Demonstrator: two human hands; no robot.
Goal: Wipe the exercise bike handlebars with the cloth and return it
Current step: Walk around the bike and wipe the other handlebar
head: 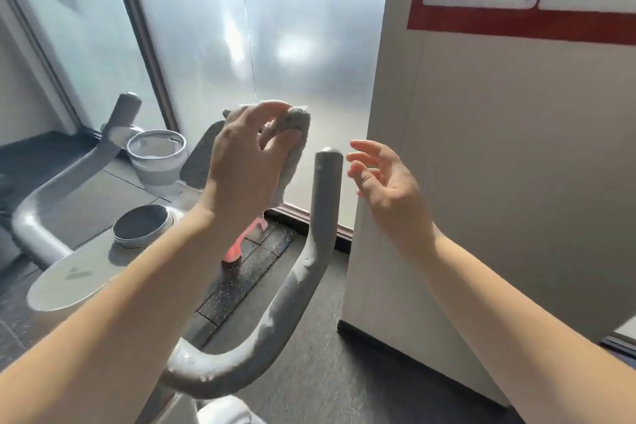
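Observation:
My left hand [246, 151] grips a bunched grey cloth [295, 144], holding it in the air just left of the upright tip of the right handlebar [323, 203]. The cloth hangs down from my fingers and does not visibly touch the bar. My right hand [382, 175] hovers empty just right of that tip, fingers loosely spread. The grey padded right handlebar curves down toward the bike's stem at the bottom centre. The left handlebar [69, 175] bends away at the left, its end pointing up.
The bike's white console [79, 272] carries a dark round cup holder [141, 224]. A grey bucket [157, 157] stands on the floor behind it. A frosted glass wall [275, 45] is ahead and a beige wall [516, 165] close on the right. An orange bike part [241, 244] shows below.

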